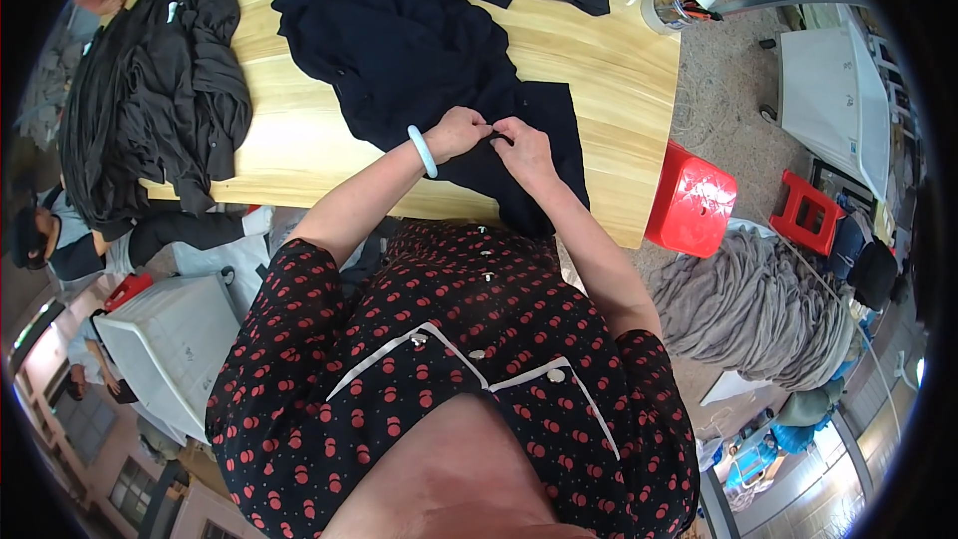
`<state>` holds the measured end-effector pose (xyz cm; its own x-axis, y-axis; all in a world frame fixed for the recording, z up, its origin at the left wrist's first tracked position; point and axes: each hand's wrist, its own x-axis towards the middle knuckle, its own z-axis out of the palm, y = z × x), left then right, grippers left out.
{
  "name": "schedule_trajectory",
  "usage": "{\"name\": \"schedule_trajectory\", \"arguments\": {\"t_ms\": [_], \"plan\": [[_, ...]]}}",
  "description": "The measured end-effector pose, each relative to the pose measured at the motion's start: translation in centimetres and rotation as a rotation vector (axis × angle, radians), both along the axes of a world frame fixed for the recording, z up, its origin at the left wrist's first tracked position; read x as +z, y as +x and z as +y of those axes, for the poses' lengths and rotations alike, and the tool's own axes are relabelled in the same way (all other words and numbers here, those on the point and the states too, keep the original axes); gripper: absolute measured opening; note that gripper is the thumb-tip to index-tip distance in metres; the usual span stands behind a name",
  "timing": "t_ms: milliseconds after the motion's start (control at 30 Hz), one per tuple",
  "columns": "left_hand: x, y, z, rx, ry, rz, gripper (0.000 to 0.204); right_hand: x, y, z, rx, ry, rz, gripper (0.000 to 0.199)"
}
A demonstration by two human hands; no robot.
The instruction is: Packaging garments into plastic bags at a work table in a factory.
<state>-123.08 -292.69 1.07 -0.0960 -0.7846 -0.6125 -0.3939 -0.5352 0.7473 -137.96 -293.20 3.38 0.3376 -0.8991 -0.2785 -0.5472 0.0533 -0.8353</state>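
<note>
Here's the pale wood-grain table (624, 70), the dark navy cloth garment (409, 55) draped over its near edge; my bare left hand (458, 133) and right hand (529, 154) meet, pinching it: close handwork, I judge, calling next for steady, even tension.

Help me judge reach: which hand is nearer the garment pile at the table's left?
Left. The left hand is right of the pile; the right hand is farther right, beyond the left.

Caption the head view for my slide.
Left hand and right hand pinch a dark garment on a wood-grain table.
</note>
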Motion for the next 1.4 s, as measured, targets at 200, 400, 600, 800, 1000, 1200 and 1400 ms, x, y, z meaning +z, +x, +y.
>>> {"name": "schedule_trajectory", "arguments": {"t_ms": [200,400,600,800,1000,1200,1400], "plan": [[0.3,0.2,-0.1,-0.050,-0.054,-0.016,0.021,-0.5,-0.6,0.0,0.135,-0.245,0.035,0.015],[2.1,-0.7,0.3,-0.277,-0.377,-0.352,0.021,-0.3,-0.4,0.0,0.145,-0.256,-0.025,0.011],[2.3,-0.9,1.7,-0.326,-0.444,-0.389,0.019,-0.5,-0.3,0.0,0.162,-0.281,-0.014,0.009],[1.9,-1.7,2.4,-0.256,-0.453,-0.413,0.017,-0.3,-0.1,0.0,0.195,-0.240,0.048,0.007],[1.5,-1.7,2.6,-0.120,-0.429,-0.373,0.016,-0.1,0.2,0.3,0.152,-0.235,0.004,0.009],[2.0,-1.3,2.8,-0.132,-0.452,-0.364,0.014,-0.4,0.4,0.8,0.144,-0.225,-0.011,0.008],[1.6,-0.7,3.1,-0.157,-0.556,-0.382,0.009,-0.3,0.8,0.8,0.128,-0.253,-0.017,0.008]]}}
